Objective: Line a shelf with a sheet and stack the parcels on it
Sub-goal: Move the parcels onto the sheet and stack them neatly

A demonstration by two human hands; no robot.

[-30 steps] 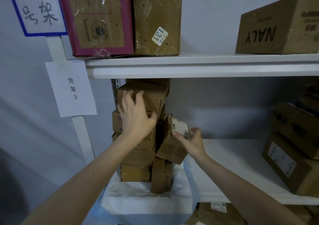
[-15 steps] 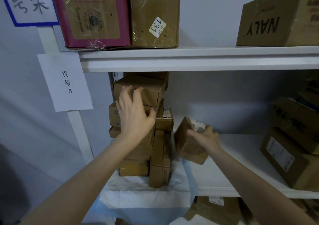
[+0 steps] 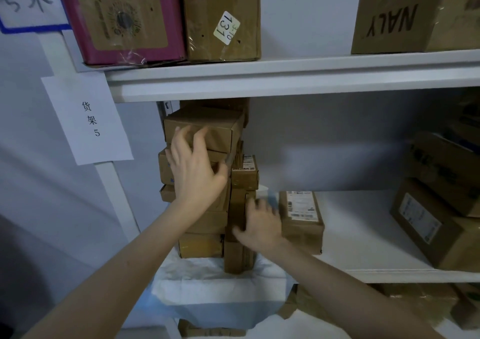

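Stacking under way: left hand (image 3: 193, 175) splayed against the stack (image 3: 223, 136), right hand (image 3: 259, 225) loose, empty. Next: push parcel (image 3: 302, 221) flush.

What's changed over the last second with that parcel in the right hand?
The right hand set the labelled parcel down on the shelf just right of the stack, label up, let go and moved to the stack's upright box. The left hand stayed braced against the stack; the sheet is unchanged.
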